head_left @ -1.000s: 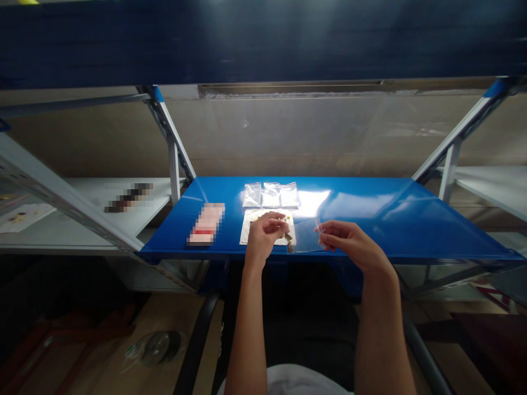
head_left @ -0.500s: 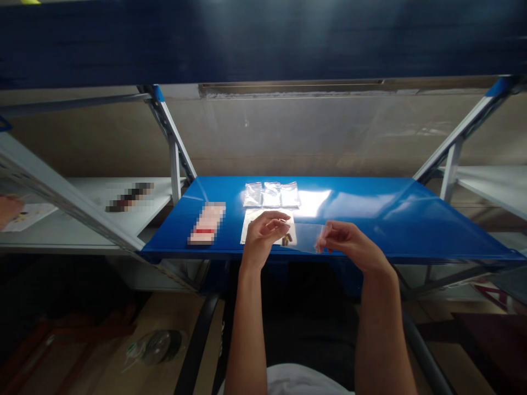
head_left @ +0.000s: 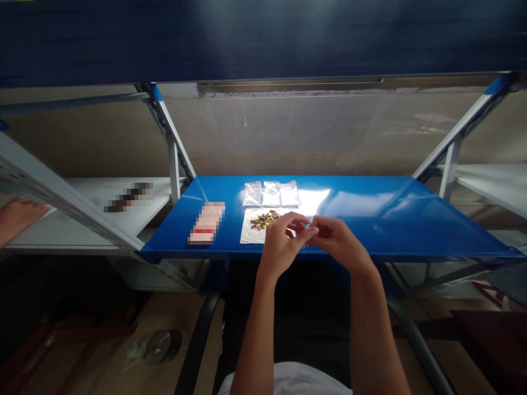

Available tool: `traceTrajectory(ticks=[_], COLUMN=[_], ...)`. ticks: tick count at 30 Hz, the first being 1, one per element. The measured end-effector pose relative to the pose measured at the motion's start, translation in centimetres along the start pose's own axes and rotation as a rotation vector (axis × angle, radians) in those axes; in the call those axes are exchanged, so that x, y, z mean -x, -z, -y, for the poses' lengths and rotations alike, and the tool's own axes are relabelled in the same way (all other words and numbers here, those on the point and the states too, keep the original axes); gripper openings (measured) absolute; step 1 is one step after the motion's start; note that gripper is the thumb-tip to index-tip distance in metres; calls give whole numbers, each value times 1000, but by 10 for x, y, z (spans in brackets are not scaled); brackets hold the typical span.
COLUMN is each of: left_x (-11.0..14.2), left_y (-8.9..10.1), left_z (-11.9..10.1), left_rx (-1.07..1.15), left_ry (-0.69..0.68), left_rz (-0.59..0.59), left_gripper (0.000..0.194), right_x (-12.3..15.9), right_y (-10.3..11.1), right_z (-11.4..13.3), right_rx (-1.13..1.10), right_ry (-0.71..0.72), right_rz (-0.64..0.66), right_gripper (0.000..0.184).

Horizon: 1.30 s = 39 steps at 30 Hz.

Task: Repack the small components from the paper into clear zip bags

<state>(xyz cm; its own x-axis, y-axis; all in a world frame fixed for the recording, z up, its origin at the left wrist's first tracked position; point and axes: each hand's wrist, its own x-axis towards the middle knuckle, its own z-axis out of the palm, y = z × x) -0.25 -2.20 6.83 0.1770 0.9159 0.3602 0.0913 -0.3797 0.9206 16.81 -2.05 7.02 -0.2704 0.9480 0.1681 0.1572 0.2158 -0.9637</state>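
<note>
My left hand (head_left: 284,241) and my right hand (head_left: 335,238) meet fingertip to fingertip above the front edge of the blue shelf (head_left: 370,219). Both are pinched on a small clear plastic bag, which the fingers almost wholly hide. Just left of my left hand lies a white sheet (head_left: 255,230) with a heap of small yellow and dark brown pieces (head_left: 263,219) on it. Behind the sheet, three clear bags (head_left: 270,193) lie side by side.
A blurred pinkish packet (head_left: 206,222) lies on the blue shelf's left part. Grey shelving posts (head_left: 175,164) stand either side. Another person's hand (head_left: 16,216) rests on the white shelf (head_left: 82,219) at far left, near a blurred dark item (head_left: 127,197).
My hands have come together; earlier they held the clear bag stretched apart. My left hand moved right off the white sheet, uncovering the pieces. The other person's hand has come in at far left.
</note>
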Motion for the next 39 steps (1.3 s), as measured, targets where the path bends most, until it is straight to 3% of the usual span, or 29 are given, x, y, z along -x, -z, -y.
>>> traceTrajectory(ticks=[9,18,30,39], left_x=[-2,-3,-3,-1], left_y=[-3,-1,-1,0], left_z=[14,16,13,10], left_rx=[34,51,-76,-110], left_ry=[33,17,-38,-13], left_rz=[-8,-4,-13,-12], left_gripper=[23,20,18,17], right_x=[2,4,4,7], right_y=[6,9,8,11], right_z=[-2,3,-3,-3], right_rx=[-28,-30,24,199], right_ry=[-69,-40,-32,8], right_rz=[60,123,58,9], right_gripper=[30,26,19,22])
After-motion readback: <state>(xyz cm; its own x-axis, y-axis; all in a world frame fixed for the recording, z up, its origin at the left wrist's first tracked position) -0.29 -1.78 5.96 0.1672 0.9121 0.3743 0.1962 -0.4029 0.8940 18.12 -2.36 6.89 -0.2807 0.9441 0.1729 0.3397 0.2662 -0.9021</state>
